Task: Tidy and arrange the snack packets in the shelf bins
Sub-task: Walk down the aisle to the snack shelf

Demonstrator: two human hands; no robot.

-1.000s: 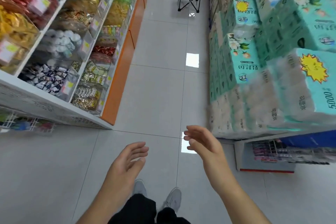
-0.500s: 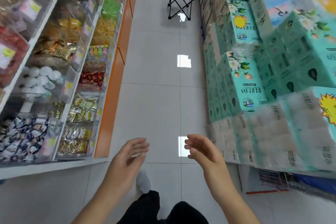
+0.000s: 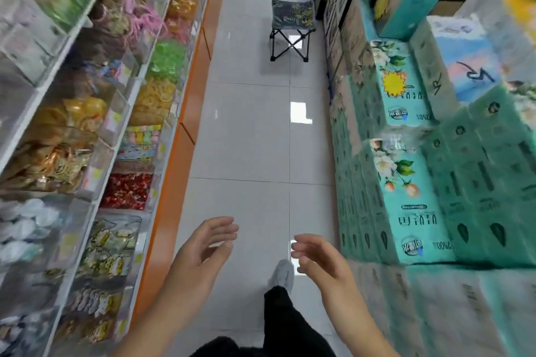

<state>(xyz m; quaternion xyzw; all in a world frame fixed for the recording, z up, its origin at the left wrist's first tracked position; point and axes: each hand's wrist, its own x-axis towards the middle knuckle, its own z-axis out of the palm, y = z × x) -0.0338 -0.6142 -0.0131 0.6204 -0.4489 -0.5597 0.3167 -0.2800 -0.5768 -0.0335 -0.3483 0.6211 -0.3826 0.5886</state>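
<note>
**Hazards While Approaching the Snack Bins**

Both hands are empty. The left hand [image 3: 203, 252] and the right hand [image 3: 322, 258] hang in front of the body over the tiled floor [image 3: 249, 130], fingers loosely curled and spread, grasping nothing. Neither hand touches a shelf or a packet.

The task's items, the snack packets [image 3: 127, 190], sit in clear shelf bins [image 3: 116, 243] along the person's left side, stacked on several tiers. The nearest bins are just beside the left hand; the far ones run down the aisle. Much of the shelving is blurred, so individual packets cannot be told apart.

Probable faults from this position:

1. Wrong bin selected. Cause: blurred view and closely similar bins; packets may be sorted into the wrong compartment.
2. Bin front struck or dislodged. Cause: reaching in at an angle from the aisle with an open hand.
3. Packets spilled. Cause: overfilled bins, where disturbing one packet may drag neighbours over the lip.
4. Contact with the tissue packs [image 3: 406, 182] stacked on the right. Cause: narrow aisle and an elbow swinging out.
5. Tripping. Cause: the folding stool [image 3: 291, 29] standing in the aisle ahead, well apart from the feet at present.
</note>
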